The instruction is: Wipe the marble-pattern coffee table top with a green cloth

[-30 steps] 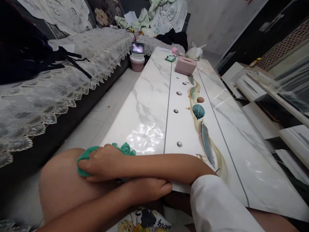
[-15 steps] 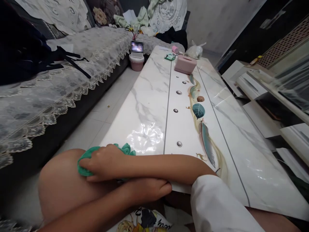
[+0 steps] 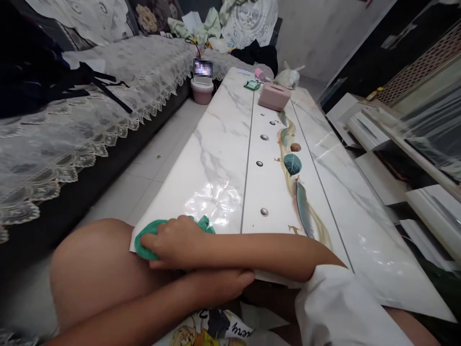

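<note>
A green cloth (image 3: 147, 240) lies bunched under my right hand (image 3: 180, 242), at the near left corner of the white marble-patterned table (image 3: 183, 182). The fingers of that hand press and grip the cloth, and part of it sticks out beyond the knuckles. My right forearm crosses to the left over the near edge of the table. Beneath it, my left hand (image 3: 234, 283) points right beside the table's near edge. Its thumb shows, but its other fingers are hidden, so what it holds cannot be made out.
A pink tissue box (image 3: 274, 96) stands toward the table's far end, near a green packet (image 3: 252, 85) and a plastic bag (image 3: 289, 77). Left is a lace-covered sofa (image 3: 151, 62); a pink bucket (image 3: 202, 92) bears a screen. Shelves (image 3: 385, 178) stand right.
My right hand has moved a little to the right with the green cloth, uncovering the table's near left corner. My left hand has hardly moved.
</note>
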Motion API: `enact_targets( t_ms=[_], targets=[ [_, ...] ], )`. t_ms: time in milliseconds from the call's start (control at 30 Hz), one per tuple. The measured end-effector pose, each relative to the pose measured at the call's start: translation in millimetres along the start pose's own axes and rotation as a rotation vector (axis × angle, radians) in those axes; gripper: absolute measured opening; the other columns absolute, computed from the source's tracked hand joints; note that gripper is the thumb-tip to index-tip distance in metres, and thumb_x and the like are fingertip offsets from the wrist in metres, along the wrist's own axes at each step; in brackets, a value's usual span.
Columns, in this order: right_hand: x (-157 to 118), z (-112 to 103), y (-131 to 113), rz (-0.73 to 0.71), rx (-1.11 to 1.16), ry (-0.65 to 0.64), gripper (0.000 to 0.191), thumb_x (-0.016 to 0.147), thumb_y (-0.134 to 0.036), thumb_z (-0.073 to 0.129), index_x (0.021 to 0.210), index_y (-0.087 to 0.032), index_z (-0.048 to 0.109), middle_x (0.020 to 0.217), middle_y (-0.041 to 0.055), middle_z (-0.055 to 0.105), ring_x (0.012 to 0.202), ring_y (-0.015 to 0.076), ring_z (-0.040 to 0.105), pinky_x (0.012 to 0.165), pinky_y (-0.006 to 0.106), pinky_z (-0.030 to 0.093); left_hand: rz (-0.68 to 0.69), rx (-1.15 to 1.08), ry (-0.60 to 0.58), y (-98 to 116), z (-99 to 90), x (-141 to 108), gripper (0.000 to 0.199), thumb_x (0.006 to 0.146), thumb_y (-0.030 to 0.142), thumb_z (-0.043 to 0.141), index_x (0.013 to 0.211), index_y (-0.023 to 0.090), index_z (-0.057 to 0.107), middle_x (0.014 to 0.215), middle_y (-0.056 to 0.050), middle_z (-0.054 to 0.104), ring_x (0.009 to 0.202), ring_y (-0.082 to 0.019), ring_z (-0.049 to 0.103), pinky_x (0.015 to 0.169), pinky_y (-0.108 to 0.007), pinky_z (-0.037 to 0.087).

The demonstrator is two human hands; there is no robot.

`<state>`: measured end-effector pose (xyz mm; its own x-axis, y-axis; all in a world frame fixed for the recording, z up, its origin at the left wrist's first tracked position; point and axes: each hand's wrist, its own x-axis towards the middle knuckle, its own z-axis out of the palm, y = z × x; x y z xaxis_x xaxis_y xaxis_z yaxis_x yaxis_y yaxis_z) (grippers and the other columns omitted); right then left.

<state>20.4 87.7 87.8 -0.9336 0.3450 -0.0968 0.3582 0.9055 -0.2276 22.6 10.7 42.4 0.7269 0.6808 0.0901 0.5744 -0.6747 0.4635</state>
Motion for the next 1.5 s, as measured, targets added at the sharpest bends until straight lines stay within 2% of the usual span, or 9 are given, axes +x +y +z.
enact_targets(
  t_ms=[200,500,633,767,1000,1133,1233,1400,1500],
  targets=[
    [14,-21,68,0.275,-0.051,0.043,0.033,0.097,-0.05,0.055,0.118,-0.026,0.064,0.104,0.0048,0.073,0.09,0.0233,0.066,0.067,0.029,0.044,0.196,0.174,-0.003,-10,-9.3,-3,0.011,0.098,0.029,0.058,0.091,0.021,0.057,0.084,-0.003,0.062,0.079,-0.023,0.057,0.065,-0.037,0.04],
    [32,-64,232,0.844,-0.17,0.274,0.04,0.103,-0.04,0.042,0.131,-0.018,0.062,0.12,0.0131,0.069,0.108,0.0255,0.061,0.078,0.029,0.04,0.256,0.163,0.002,-12,-9.4,-6,0.015,0.1,0.032,0.056,0.09,0.02,0.057,0.082,-0.002,0.06,0.078,-0.021,0.056,0.064,-0.038,0.038],
    [38,-74,259,0.929,-0.134,0.322,0.045,0.105,-0.037,0.038,0.134,-0.012,0.061,0.128,0.0182,0.065,0.113,0.0248,0.058,0.086,0.03,0.04,0.268,0.176,0.004,-9,-4.6,-6,0.015,0.099,0.033,0.056,0.092,0.02,0.056,0.082,-0.002,0.061,0.078,-0.021,0.056,0.065,-0.037,0.037],
    [26,-69,228,0.81,-0.033,0.263,0.044,0.1,-0.041,0.049,0.131,-0.017,0.066,0.128,0.0118,0.067,0.111,0.0244,0.06,0.084,0.028,0.042,0.338,0.202,0.048,-4,3.1,-6,0.016,0.096,0.031,0.062,0.087,0.02,0.054,0.078,-0.002,0.058,0.075,-0.02,0.054,0.065,-0.037,0.036],
    [-55,-9,46,0.277,0.053,-0.005,0.036,0.087,-0.057,0.068,0.115,-0.034,0.072,0.1,-0.0023,0.075,0.087,0.02,0.065,0.063,0.03,0.04,0.484,0.268,0.06,22,49.3,-8,0.016,0.094,0.027,0.064,0.083,0.019,0.056,0.073,-0.002,0.058,0.068,-0.02,0.053,0.064,-0.037,0.035],
    [-66,5,11,0.149,-0.074,-0.05,0.034,0.093,-0.058,0.062,0.116,-0.035,0.07,0.105,-0.0012,0.075,0.086,0.0186,0.065,0.059,0.032,0.036,0.626,0.177,-0.091,36,87.3,-28,0.024,0.091,0.029,0.071,0.074,0.02,0.057,0.066,0.0,0.058,0.063,-0.018,0.052,0.063,-0.035,0.036],
    [-50,-10,65,0.211,-0.122,-0.01,0.036,0.096,-0.055,0.057,0.117,-0.029,0.069,0.105,0.0012,0.074,0.09,0.02,0.066,0.06,0.031,0.034,0.627,0.161,-0.199,36,100.8,-39,0.025,0.086,0.029,0.077,0.071,0.021,0.059,0.062,0.001,0.059,0.06,-0.018,0.053,0.063,-0.034,0.038],
    [-31,-53,224,0.777,-0.152,0.287,0.038,0.1,-0.044,0.052,0.126,-0.021,0.067,0.115,0.0089,0.072,0.1,0.0247,0.064,0.069,0.029,0.037,0.605,0.142,-0.287,26,99.0,-34,0.018,0.086,0.028,0.077,0.076,0.021,0.064,0.065,0.001,0.061,0.063,-0.019,0.055,0.065,-0.034,0.043],
    [-28,-73,287,0.943,-0.135,0.376,0.04,0.102,-0.041,0.046,0.125,-0.017,0.068,0.117,0.0133,0.071,0.102,0.027,0.063,0.072,0.03,0.039,0.61,0.111,-0.336,17,101.8,-28,0.016,0.084,0.026,0.078,0.077,0.022,0.065,0.063,0.002,0.06,0.063,-0.019,0.056,0.063,-0.034,0.043]
  ],
)
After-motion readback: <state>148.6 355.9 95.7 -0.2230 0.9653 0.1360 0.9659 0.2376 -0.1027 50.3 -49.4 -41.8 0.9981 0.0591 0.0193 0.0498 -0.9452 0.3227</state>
